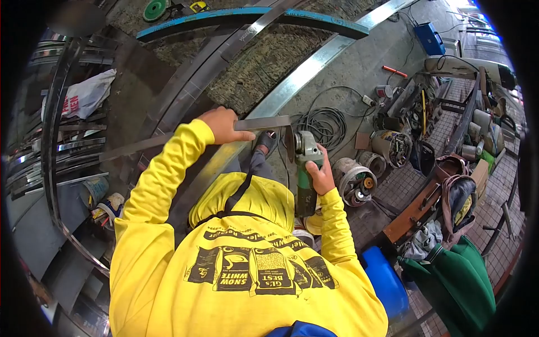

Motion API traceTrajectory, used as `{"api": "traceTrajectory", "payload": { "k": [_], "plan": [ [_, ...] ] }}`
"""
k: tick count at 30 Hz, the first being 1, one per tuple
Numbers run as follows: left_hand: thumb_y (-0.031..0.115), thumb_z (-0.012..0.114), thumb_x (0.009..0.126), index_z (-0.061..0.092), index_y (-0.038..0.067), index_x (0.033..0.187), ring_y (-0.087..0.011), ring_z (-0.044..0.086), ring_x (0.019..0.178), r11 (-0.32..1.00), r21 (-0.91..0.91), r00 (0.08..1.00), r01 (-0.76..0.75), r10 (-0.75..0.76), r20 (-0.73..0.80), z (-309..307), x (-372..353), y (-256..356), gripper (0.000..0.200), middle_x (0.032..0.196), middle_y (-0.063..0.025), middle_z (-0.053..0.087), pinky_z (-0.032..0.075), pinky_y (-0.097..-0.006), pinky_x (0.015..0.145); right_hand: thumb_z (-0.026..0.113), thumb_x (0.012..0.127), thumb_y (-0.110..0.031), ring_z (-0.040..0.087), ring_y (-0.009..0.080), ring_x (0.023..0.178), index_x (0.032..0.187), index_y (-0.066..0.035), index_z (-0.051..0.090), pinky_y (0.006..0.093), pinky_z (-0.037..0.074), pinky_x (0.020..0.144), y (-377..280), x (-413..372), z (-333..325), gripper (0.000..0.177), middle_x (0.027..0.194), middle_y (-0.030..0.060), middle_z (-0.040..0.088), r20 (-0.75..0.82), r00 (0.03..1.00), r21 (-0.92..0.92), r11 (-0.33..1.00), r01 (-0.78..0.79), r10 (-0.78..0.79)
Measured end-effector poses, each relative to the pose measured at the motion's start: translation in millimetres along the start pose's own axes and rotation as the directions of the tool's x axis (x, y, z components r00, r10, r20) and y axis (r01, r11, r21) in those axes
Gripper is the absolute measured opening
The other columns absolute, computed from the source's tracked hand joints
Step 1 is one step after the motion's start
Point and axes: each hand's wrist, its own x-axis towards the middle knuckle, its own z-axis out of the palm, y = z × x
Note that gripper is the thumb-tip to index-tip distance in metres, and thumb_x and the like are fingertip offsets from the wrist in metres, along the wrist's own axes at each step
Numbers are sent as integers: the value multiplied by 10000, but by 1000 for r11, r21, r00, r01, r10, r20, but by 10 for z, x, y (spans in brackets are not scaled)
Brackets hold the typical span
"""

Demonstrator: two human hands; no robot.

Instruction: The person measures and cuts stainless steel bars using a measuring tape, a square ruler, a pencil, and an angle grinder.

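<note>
Gripping the flat metal bar [263, 123], my left hand [222, 126] closes near its free end, just above the frame's centre; the long axis runs nearly level, left to right. My right hand [321, 173], lower right of that tip, wraps the green angle grinder [304, 184]. Its disc [289, 145] stands crosswise at the end; I cannot tell whether they touch.

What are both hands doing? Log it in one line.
left hand: grips metal bar | right hand: holds angle grinder | disc: by bar's right end, contact unclear
</note>
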Motion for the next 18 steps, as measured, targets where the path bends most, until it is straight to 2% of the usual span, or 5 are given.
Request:
{"api": "traceTrajectory", "payload": {
  "k": [1, 4, 5, 9, 18],
  "plan": [
    [776, 695, 793, 763, -1, 871, -409, 730, 850, 984, -171, 980, 42, -7, 199, -118, 70, -51, 784, 826, -229, 727, 562, -477, 791, 749, 915, -494, 574, 187, 1105, 1461, -29, 416, 335, 457, 989, 44, -21, -47, 791, 1237, 101, 610, 19, 1000, 16, 1000, -17, 17],
    [790, 676, 801, 744, -21, 897, -414, 719, 852, 986, -90, 948, 142, -110, 299, -409, 60, 16, 819, 839, -228, 724, 546, -479, 797, 733, 923, -528, 575, 179, 1106, 1463, -23, 423, 329, 460, 986, 42, -62, -109, 802, 1238, 95, 611, 19, 999, 49, 998, -51, 50],
    [815, 661, 793, 732, -15, 948, -417, 705, 906, 998, -45, 992, 36, -30, 120, -221, 101, -147, 848, 926, -247, 724, 537, -488, 828, 729, 925, -533, 576, 177, 1105, 1464, -21, 423, 328, 461, 985, 35, -79, -109, 804, 1237, 94, 612, 4, 998, 79, 995, -62, 62],
    [837, 675, 754, 738, -10, 1035, -439, 672, 1067, 996, -71, 998, 46, -43, 50, -122, 3, -33, 895, 1112, -286, 703, 520, -506, 937, 724, 929, -541, 578, 172, 1099, 1467, -15, 419, 324, 463, 982, 19, -78, -98, 812, 1239, 93, 612, -32, 998, 94, 994, -58, 61],
    [808, 614, 834, 767, 14, 1053, -410, 712, 945, 990, 142, 998, -7, -3, 70, -70, -26, 100, 838, 964, -238, 738, 564, -502, 859, 720, 921, -588, 578, 177, 1102, 1466, -18, 416, 332, 467, 980, -105, -126, -9, 845, 1247, 99, 606, 5, 995, 81, 991, -104, 104]
  ]
}}
